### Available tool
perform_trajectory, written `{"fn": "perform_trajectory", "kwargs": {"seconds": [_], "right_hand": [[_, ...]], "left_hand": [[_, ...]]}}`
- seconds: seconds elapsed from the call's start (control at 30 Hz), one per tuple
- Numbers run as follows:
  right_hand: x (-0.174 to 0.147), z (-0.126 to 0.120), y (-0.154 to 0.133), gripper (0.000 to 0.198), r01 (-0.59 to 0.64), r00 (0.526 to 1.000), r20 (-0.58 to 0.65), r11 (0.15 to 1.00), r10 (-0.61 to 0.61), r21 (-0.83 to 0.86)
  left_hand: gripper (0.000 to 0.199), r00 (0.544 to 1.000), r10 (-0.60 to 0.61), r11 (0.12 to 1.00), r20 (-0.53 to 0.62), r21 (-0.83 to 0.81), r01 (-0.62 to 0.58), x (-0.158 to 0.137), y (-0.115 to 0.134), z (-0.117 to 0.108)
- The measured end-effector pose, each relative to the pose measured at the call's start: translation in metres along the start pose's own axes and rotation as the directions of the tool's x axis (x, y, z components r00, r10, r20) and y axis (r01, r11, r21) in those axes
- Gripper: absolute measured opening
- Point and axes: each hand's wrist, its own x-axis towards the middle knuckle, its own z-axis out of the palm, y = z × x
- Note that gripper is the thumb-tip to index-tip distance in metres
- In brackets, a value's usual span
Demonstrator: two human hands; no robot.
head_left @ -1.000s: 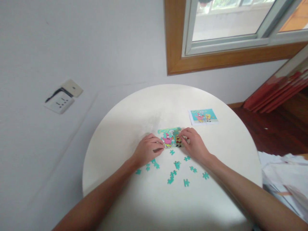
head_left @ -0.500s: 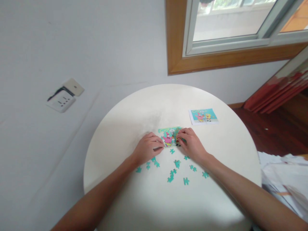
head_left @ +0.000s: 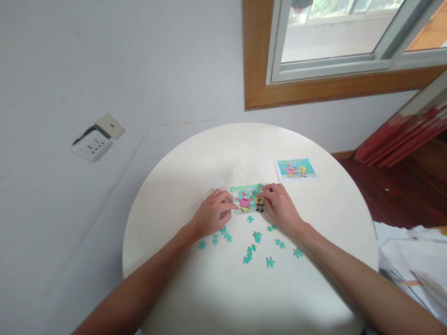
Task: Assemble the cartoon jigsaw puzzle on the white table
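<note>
A partly assembled jigsaw puzzle (head_left: 244,201) with a pink starfish and a yellow sponge character lies flat near the table's middle. My left hand (head_left: 214,211) is at its left edge, fingers curved and apart, index fingertip at the lower left corner. From the right, my right hand (head_left: 281,207) reaches over the puzzle's right end, fingers stretched out above the yellow character and covering that edge. I see no piece in either hand. Several loose teal puzzle pieces (head_left: 257,237) are scattered on the near side, among them a single jigsaw piece (head_left: 270,262).
The round white table (head_left: 195,158) stands against a wall. A reference picture (head_left: 296,169) of the same scene lies at the back right. White papers (head_left: 412,256) are heaped beyond the table's right edge. A wall socket (head_left: 92,145) is at left.
My right fingers have spread and lifted off the yellow character, which shows more fully now. My left fingers have drawn slightly back and curled at the puzzle's left edge.
</note>
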Motion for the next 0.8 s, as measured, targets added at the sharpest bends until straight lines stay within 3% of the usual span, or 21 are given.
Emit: {"fn": "perform_trajectory", "kwargs": {"seconds": [0.13, 0.23, 0.33, 0.43, 0.5, 0.67, 0.8], "right_hand": [[0.0, 0.0, 0.002, 0.034, -0.005, 1.0, -0.019, 1.0, 0.005, 0.002], [0.001, -0.002, 0.002, 0.033, -0.005, 1.0, -0.027, 1.0, 0.005, 0.0], [0.002, -0.003, 0.001, 0.031, -0.006, 0.999, -0.046, 1.0, 0.006, 0.007], [0.002, -0.006, 0.002, 0.029, -0.005, 0.998, -0.067, 1.0, 0.006, 0.018], [0.002, -0.007, 0.003, 0.028, -0.005, 0.997, -0.076, 1.0, 0.006, 0.021], [0.004, -0.012, 0.01, 0.027, -0.016, 0.995, -0.099, 1.0, 0.017, 0.013], [0.005, -0.015, 0.016, 0.026, -0.025, 0.994, -0.106, 1.0, 0.024, -0.007]], "left_hand": [[0.043, 0.998, 0.036, 0.999, 0.05, 0.014, -0.037, -0.001, 0.0, 0.004], [0.041, 0.999, 0.034, 0.999, -0.014, 0.0, -0.034, -0.001, 0.0, 0.005], [0.033, 0.991, -0.035, 0.999, -0.126, -0.014, 0.033, 0.0, -0.006, -0.003], [0.026, 0.98, -0.138, 0.99, -0.143, -0.036, 0.135, -0.003, -0.018, -0.022], [0.022, 0.974, -0.215, 0.976, -0.074, -0.058, 0.211, -0.007, -0.025, -0.037], [0.012, 0.925, -0.255, 0.944, 0.283, -0.136, 0.302, -0.02, -0.033, -0.059], [0.014, 0.889, -0.261, 0.938, 0.375, -0.118, 0.325, -0.027, -0.035, -0.061]]}}
